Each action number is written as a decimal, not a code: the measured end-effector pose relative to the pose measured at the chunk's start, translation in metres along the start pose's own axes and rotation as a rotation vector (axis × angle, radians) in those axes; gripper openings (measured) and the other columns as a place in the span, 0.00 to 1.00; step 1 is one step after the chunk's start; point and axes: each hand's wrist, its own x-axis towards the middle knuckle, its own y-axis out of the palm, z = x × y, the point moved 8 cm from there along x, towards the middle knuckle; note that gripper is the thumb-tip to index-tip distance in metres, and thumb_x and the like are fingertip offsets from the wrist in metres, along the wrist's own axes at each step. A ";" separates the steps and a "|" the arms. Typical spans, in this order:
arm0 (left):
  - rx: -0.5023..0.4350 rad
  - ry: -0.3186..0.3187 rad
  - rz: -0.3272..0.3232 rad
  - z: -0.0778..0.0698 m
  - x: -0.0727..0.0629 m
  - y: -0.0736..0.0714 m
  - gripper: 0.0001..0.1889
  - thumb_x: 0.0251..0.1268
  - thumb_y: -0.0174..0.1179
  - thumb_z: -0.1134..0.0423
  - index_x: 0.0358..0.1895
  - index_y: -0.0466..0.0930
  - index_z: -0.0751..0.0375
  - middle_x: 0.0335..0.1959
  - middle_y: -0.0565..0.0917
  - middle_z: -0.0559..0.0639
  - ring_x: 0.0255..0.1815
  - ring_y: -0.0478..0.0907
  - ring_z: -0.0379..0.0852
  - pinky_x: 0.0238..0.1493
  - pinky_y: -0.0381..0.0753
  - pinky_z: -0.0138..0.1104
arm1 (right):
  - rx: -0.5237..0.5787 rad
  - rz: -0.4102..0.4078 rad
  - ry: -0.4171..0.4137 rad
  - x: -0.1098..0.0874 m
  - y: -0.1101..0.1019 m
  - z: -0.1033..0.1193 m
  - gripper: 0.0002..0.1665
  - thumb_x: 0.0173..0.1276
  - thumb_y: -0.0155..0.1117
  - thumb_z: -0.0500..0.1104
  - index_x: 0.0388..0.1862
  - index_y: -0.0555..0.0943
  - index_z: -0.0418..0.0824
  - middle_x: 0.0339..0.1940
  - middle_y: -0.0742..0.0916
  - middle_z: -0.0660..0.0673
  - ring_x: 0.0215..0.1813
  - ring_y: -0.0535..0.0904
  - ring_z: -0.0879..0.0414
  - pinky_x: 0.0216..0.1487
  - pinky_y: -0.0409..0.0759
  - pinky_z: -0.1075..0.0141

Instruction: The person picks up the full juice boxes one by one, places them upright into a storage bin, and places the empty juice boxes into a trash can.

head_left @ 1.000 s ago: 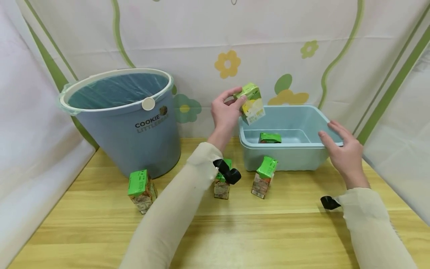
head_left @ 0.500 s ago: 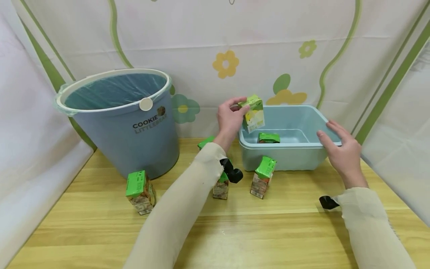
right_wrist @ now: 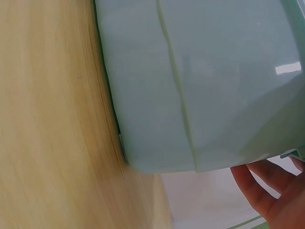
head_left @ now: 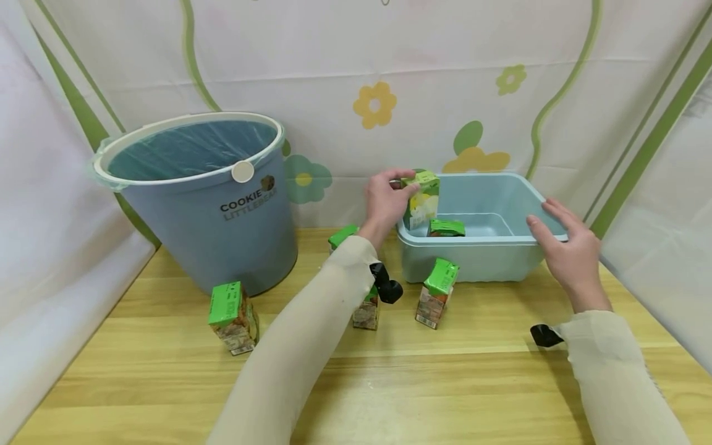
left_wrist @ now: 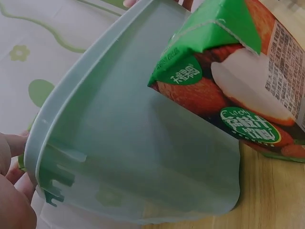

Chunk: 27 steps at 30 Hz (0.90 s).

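Pinching the green juice carton [head_left: 425, 203] nearly upright at the storage tub's [head_left: 492, 262] left end with my nearer left hand [head_left: 385, 201], I rest my right hand [head_left: 573, 253] loosely on the opposite rim

Counter [head_left: 445, 395]: I have the bin [head_left: 222, 228] at its back left and the tub [head_left: 484, 266] at its back right.
Cloth [head_left: 311, 49]: behind both, from where I watch.
Held carton [head_left: 424, 207]: in my left hand [head_left: 386, 203], at the tub's left end, within the rim.
Inner carton [head_left: 447, 228]: in the tub, just right of the held carton.
Front carton [head_left: 434, 300]: before the tub.
Left carton [head_left: 229, 315]: before the bin.
Middle carton [head_left: 365, 315]: left of the front carton, partly behind my left sleeve [head_left: 311, 321].
Rear carton [head_left: 340, 235]: between bin and tub, farther back.
Right hand [head_left: 573, 253]: at the tub's right end.
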 end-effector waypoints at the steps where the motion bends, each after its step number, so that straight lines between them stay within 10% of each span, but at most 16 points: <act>1: 0.020 0.007 0.003 0.000 0.000 0.001 0.12 0.70 0.71 0.63 0.54 0.91 0.55 0.58 0.88 0.51 0.53 0.85 0.47 0.48 0.85 0.33 | -0.002 -0.001 0.000 0.000 0.000 0.000 0.39 0.78 0.60 0.61 0.82 0.70 0.50 0.86 0.68 0.58 0.89 0.55 0.53 0.89 0.51 0.48; 16: 0.229 0.054 0.130 0.000 -0.002 0.018 0.16 0.70 0.72 0.60 0.58 0.89 0.51 0.56 0.87 0.48 0.59 0.81 0.45 0.62 0.82 0.40 | -0.005 0.003 -0.009 -0.001 -0.001 -0.003 0.38 0.79 0.60 0.61 0.83 0.70 0.50 0.86 0.68 0.58 0.90 0.55 0.52 0.89 0.50 0.46; 27: 0.270 0.071 0.216 0.001 -0.009 0.027 0.15 0.72 0.70 0.62 0.59 0.87 0.51 0.52 0.87 0.46 0.51 0.81 0.43 0.53 0.83 0.37 | -0.004 0.007 -0.009 0.000 0.000 0.000 0.38 0.79 0.60 0.61 0.83 0.70 0.50 0.86 0.67 0.58 0.90 0.55 0.51 0.89 0.49 0.46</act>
